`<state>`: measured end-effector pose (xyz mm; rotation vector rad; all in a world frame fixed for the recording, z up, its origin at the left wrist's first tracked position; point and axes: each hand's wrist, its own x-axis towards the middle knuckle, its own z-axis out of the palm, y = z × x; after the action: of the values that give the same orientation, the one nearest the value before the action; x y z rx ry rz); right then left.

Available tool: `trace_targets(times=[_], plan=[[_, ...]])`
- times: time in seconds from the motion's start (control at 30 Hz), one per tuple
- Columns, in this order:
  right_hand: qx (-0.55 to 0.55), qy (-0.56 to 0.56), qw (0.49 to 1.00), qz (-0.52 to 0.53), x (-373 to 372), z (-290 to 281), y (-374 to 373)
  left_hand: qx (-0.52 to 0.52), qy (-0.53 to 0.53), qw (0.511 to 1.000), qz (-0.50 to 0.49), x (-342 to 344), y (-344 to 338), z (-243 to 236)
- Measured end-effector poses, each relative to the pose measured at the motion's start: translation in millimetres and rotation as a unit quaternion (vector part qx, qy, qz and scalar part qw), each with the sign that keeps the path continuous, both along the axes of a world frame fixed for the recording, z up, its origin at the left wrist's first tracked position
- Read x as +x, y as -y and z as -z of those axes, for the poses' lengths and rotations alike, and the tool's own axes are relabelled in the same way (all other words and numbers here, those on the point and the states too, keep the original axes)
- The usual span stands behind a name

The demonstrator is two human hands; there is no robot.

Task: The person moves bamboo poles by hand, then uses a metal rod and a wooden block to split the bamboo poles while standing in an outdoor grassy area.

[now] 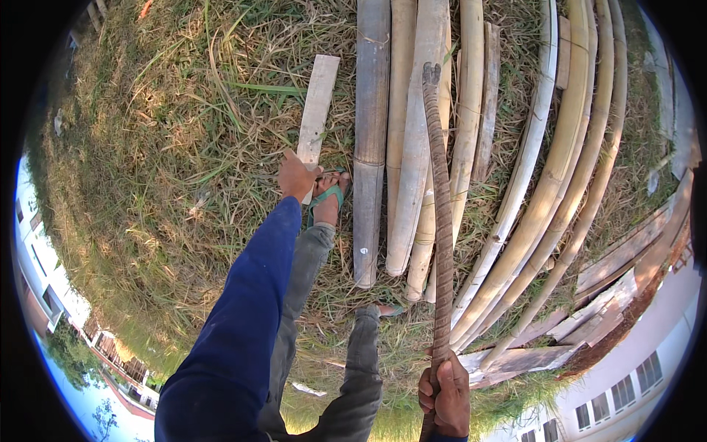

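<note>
My left hand point(296, 177), at the end of a blue sleeve, is closed round the near end of a short flat wooden board point(318, 107). The board points away from me beside my sandalled foot point(328, 197), with small dark spots on its face. At the lower right, my right hand point(446, 396) is wrapped round a long ribbed steel bar point(442, 243). Rusty brown in colour, the bar reaches up and away to a forked tip. It crosses in front of several bamboo poles point(403, 169); whether it touches them I cannot tell.
A thick grey pole point(370, 132) lies just right of my foot. More long bamboo poles point(563, 177) spread to the right, with weathered planks point(615, 303) beyond. Dry grass point(184, 140) covers the ground. White buildings point(626, 398) show at the rim.
</note>
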<state>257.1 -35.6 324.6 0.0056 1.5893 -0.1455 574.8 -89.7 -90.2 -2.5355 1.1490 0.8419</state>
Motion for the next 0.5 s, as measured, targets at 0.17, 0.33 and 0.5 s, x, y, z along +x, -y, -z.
trace_targets(times=[0.17,0.33,0.5], plan=[[-0.003,0.03,0.999,0.016,-10,0,-5,0.063,-0.153,0.986,0.035,49,6,12],[0.004,0.03,0.999,0.028,-10,-11,6,-0.041,-0.048,0.997,0.052,41,-14,-54],[0.044,0.021,0.999,0.02,-9,-29,31,0.032,-0.03,0.995,0.092,93,-2,-135]])
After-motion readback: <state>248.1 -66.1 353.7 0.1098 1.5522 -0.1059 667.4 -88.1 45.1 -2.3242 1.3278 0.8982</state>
